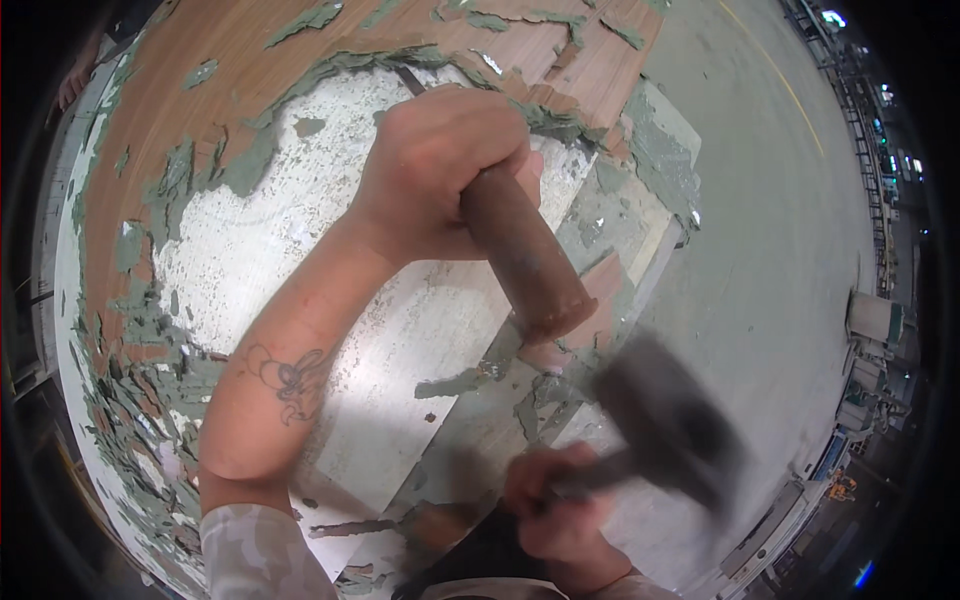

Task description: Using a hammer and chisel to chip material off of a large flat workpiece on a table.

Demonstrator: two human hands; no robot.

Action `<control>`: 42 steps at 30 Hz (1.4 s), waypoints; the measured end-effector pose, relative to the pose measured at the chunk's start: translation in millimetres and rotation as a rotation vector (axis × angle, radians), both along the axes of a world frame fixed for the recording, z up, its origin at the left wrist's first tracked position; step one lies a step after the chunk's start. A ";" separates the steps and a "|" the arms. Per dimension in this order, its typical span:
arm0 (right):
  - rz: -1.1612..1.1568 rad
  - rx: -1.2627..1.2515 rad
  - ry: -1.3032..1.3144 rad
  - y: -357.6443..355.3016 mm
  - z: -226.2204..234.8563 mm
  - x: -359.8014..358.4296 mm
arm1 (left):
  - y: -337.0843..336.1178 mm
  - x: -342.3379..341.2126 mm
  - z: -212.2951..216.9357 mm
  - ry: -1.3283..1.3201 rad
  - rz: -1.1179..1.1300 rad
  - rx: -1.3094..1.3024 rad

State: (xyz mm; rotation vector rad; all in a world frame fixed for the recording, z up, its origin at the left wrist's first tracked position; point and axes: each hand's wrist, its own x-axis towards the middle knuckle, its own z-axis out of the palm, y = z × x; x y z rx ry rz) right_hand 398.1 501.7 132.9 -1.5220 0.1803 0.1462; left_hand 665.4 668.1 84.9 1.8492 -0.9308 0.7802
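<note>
My left hand (440,150) is closed around a chisel (525,255) with a thick, rusty-brown cylindrical handle. Its butt end tilts toward me and to the right. A short bit of dark blade shows past my knuckles, at the edge of a peeling wood-patterned layer (545,45) with a green underside; the tip is hidden. Lower right, my right hand (560,505) grips a hammer (680,420), whose dark, heavy head is smeared by motion. The hammer head is apart from the chisel's butt. Under my left arm lies a stripped, speckled white surface (260,250).
Torn green flakes (140,420) litter the left side and the near part of the panel. A smooth grey-green floor (770,230) runs along the right. Equipment (875,320) stands at the far right rim. Another person's hand (75,80) shows at the upper left.
</note>
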 end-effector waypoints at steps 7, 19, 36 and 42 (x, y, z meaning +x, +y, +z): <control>0.041 0.138 -0.004 13.4 -21.3 1.1 | 3.1 -1.0 9.5 0.042 -0.010 -0.054; 0.024 0.169 -0.085 5.3 -20.2 2.8 | 0.2 0.0 -0.8 0.027 0.003 -0.015; 0.069 0.321 -0.028 -6.8 -18.8 8.2 | -6.1 -4.5 -0.9 -0.015 -0.010 -0.031; 0.119 0.306 -0.023 -9.5 -31.8 -5.5 | 0.6 -2.2 -10.0 -0.002 -0.012 -0.031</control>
